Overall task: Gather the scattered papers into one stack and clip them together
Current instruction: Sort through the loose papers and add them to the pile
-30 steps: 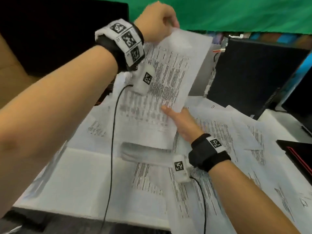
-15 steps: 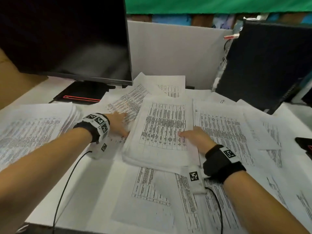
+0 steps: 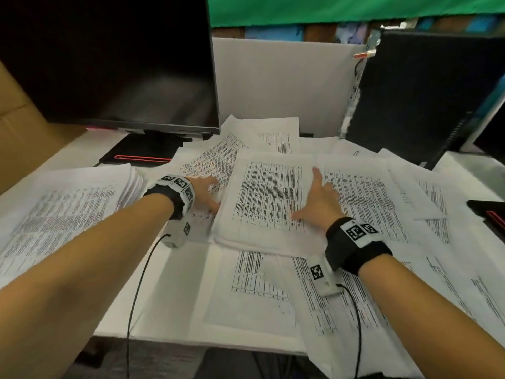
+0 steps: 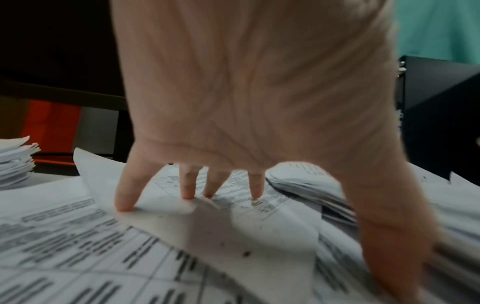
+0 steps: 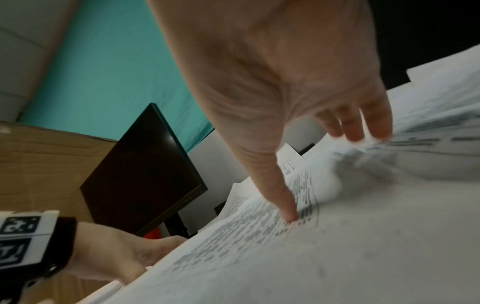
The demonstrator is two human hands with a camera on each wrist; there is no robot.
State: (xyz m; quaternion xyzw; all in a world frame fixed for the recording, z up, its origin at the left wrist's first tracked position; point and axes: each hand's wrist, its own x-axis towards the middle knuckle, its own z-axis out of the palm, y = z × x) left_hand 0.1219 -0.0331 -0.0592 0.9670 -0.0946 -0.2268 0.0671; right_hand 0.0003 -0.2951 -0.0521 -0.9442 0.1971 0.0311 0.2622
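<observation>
The white tabletop lay covered with loose sheets. My left hand and right hand, fingers spread flat, flanked the gathered stack at frame centre — half-gathered, I judged, unclipped.

papers: white, black table print | my wristbands: black, white square-code tags | monitor: black | backdrop: green | monitor base: black, red stripe

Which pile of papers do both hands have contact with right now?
The thick centre stack of white printed sheets: the right hand rests on top, the left hand at its left edge. The taller pile at far left lies untouched.
</observation>
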